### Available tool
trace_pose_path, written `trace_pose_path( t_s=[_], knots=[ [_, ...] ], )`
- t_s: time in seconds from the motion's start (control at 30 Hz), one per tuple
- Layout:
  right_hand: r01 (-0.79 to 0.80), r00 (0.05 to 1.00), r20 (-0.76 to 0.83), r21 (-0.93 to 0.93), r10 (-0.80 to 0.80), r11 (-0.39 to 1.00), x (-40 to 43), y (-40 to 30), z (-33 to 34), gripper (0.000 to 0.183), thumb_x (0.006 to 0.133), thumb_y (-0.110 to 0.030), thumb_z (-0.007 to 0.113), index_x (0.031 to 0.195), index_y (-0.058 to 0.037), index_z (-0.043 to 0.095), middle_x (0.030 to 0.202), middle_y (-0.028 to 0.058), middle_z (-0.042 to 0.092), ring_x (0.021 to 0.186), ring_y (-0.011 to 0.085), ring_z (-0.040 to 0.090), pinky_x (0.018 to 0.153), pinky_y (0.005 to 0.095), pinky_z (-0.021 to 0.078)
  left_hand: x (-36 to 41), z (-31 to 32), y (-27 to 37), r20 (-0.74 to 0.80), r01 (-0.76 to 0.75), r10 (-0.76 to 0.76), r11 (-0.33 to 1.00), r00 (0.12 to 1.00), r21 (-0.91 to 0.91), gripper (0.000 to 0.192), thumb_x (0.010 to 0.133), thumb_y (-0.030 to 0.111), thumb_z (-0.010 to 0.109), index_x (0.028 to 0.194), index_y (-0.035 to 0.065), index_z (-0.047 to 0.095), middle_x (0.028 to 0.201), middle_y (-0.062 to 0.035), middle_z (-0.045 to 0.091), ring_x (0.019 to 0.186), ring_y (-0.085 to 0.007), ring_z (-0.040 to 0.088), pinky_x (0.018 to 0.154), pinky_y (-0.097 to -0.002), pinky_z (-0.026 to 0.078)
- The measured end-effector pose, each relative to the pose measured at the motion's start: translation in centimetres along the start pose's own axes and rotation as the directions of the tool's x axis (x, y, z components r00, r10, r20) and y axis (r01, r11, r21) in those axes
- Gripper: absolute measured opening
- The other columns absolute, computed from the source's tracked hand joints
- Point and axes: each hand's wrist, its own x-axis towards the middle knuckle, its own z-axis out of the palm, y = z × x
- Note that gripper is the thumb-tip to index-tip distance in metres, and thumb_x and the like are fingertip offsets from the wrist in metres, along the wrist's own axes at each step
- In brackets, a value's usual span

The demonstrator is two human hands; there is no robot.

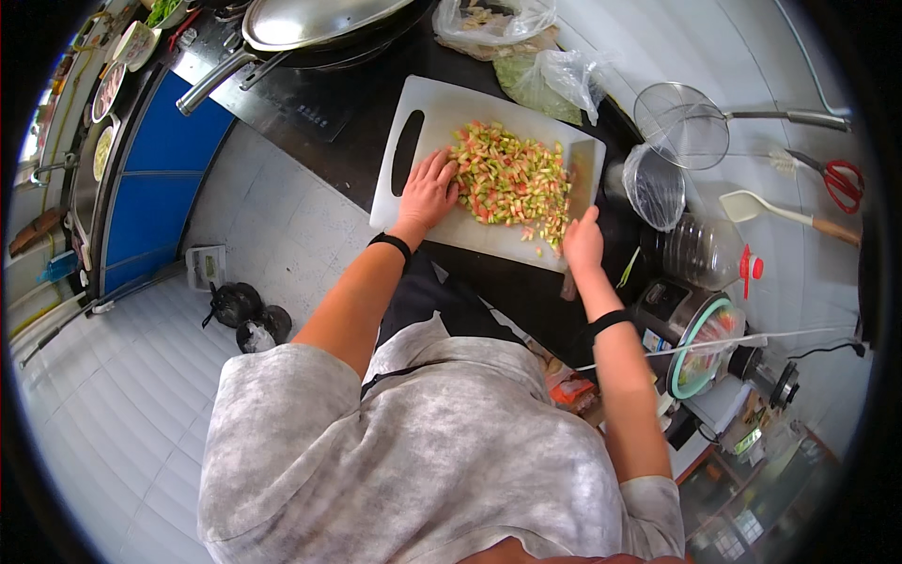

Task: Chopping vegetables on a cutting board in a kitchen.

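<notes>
A heap of diced pink-and-green vegetable or rind pieces (511, 173) covers the middle of a white plastic cutting board (486, 243). My left hand (428, 189) rests palm down at the heap's left edge, its fingertips touching the pieces, with nothing gripped. At the heap's right edge, my right hand (583, 243) is closed around the handle of a kitchen cleaver (582, 173). The cleaver's broad blade lies along the right side of the board, pointing away from me. The handle's end shows below my hand. A few small pieces lie loose near the blade.
A lidded wok (317, 25) stands at the back left, its handle jutting out. Plastic bags (542, 77) lie behind the board. To the right are a film-covered container (654, 187) and a plastic jug (705, 252). A wire strainer (681, 127) hangs on the wall.
</notes>
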Motion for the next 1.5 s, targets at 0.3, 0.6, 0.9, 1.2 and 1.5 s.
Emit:
trace_pose_path(
  t_s=[0.3, 0.6, 0.9, 1.2, 1.5],
  knots=[
    [-0.035, 0.996, 0.085, -0.014, 0.036, 0.999, 2.4, -2.1, -1.2, 0.035, 0.084, -0.006, 0.053, 0.114, 0.0063, 0.038, 0.078, 0.0287, 0.065, 0.077, 0.0466, 0.065, 0.067, 0.0536, 0.0526, -0.1, 0.0, 0.1, 0.022, 0.004, -0.003, 0.999, 1.000, -0.053, 0.040, 0.084, 0.019, 0.063, 0.121, 0.0093, 0.057, 0.142, -0.0081, 0.047, 0.134, -0.0272, 0.041, 0.111, -0.0399, 0.033],
    [-0.199, 0.978, -0.048, 0.070, 0.203, 0.978, -1.3, -4.5, 2.0, 0.049, 0.086, -0.011, 0.054, 0.125, 0.0074, 0.031, 0.076, 0.0265, 0.065, 0.071, 0.0453, 0.064, 0.063, 0.0528, 0.0509, 0.1, -0.2, 0.2, 0.006, -0.003, 0.004, 0.998, 1.000, -0.058, 0.040, 0.084, 0.019, 0.062, 0.123, 0.0084, 0.056, 0.142, -0.0089, 0.048, 0.133, -0.0277, 0.042, 0.111, -0.0404, 0.033],
    [-0.070, 0.973, 0.223, 0.054, 0.057, 0.996, 3.4, -0.2, -3.3, 0.043, 0.086, -0.008, 0.054, 0.124, 0.0050, 0.038, 0.081, 0.0290, 0.064, 0.076, 0.0469, 0.063, 0.066, 0.0563, 0.0492, -0.2, 0.2, 0.1, 0.007, -0.011, 0.011, 0.998, 1.000, -0.061, 0.041, 0.085, 0.020, 0.061, 0.123, 0.0072, 0.054, 0.142, -0.0092, 0.047, 0.133, -0.0285, 0.042, 0.111, -0.0407, 0.033],
    [-0.067, 0.997, 0.023, -0.027, 0.068, 0.997, 0.8, -1.4, 0.7, 0.042, 0.088, -0.011, 0.055, 0.123, 0.0032, 0.037, 0.076, 0.0284, 0.064, 0.072, 0.0459, 0.064, 0.063, 0.0556, 0.0496, 0.2, 0.0, -0.3, 0.003, -0.022, 0.023, 0.999, 1.000, -0.047, 0.042, 0.086, 0.022, 0.060, 0.125, 0.0075, 0.054, 0.143, -0.0105, 0.046, 0.132, -0.0282, 0.043, 0.111, -0.0413, 0.032],
    [-0.274, 0.962, 0.059, 0.153, 0.268, 0.949, 2.4, -5.1, -0.1, 0.036, 0.085, -0.007, 0.053, 0.117, 0.0060, 0.040, 0.077, 0.0294, 0.064, 0.072, 0.0463, 0.065, 0.068, 0.0526, 0.0528, 0.6, 0.5, 0.0, 0.050, -0.052, 0.056, 0.997, 0.997, -0.063, 0.043, 0.088, 0.023, 0.059, 0.128, 0.0070, 0.051, 0.146, -0.0120, 0.042, 0.135, -0.0307, 0.040, 0.111, -0.0426, 0.032]
  ],
)
